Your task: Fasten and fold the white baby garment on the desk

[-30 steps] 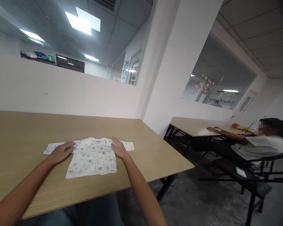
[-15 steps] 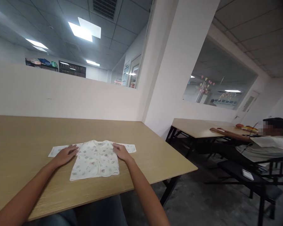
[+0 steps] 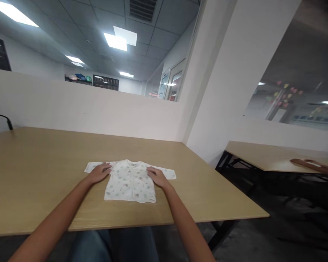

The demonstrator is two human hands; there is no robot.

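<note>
A small white baby shirt [image 3: 129,183] with a scattered print lies spread flat on the wooden table [image 3: 196,196], its neckline away from me and both sleeves stretched out sideways. My left hand [image 3: 100,173] rests with its fingers laid over the left sleeve, close to where it joins the body. On the other side, my right hand [image 3: 157,177] lies palm down at the right shoulder and side edge, fingers extended onto the cloth. Both hands look open, though the fabric under the palms is hidden.
A low white wall [image 3: 98,116] with a window above runs along the table's far edge. A black cable [image 3: 8,123] stands at the far left. At right is a second table [image 3: 276,154], where another person's arm [image 3: 314,165] rests.
My view has swung left, so the shirt and hands sit further right in the picture and the other person is mostly out of it. Both hands remain at the sleeves.
</note>
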